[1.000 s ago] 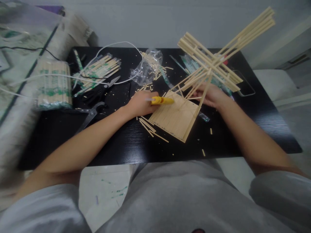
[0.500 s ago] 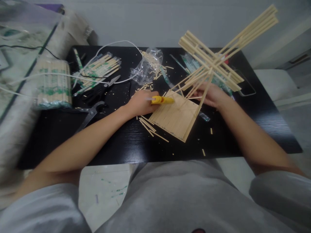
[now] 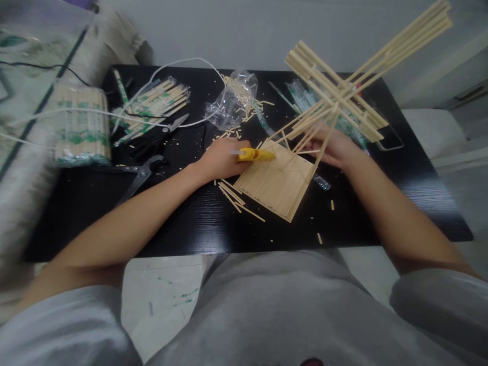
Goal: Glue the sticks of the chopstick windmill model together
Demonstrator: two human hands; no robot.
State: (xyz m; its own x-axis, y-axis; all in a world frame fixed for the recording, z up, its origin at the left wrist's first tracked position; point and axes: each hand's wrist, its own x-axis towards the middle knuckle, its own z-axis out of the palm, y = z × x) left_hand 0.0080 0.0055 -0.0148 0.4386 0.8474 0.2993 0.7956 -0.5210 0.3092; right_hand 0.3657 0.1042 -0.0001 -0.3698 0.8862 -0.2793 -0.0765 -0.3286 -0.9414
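My left hand [image 3: 223, 158] is closed around a yellow glue gun [image 3: 256, 154], its nozzle end over the base of a windmill model [image 3: 280, 185] made of wooden sticks. A pale glue stick pokes out behind the gun. On the right, my right hand [image 3: 331, 146] reaches behind the model's slanting sticks and grips it there; the fingertips are partly hidden. Crossed stick blades [image 3: 339, 94] rise above that hand. A short thin stick [image 3: 307, 152] lies level beside its fingers.
Scissors [image 3: 165, 130] and pliers [image 3: 143, 173] lie left on the black table [image 3: 190, 234]. Behind are a packed chopstick bundle [image 3: 82, 127], loose wrapped chopsticks [image 3: 156, 107], a crumpled clear bag [image 3: 226, 109] and stick offcuts. A white cord [image 3: 179, 61] loops across. Cut sticks [image 3: 232, 195] lie beside the base.
The view has shifted slightly, so the blades appear a little higher and farther right. Both hands keep nearly the same place on the glue gun and the model.
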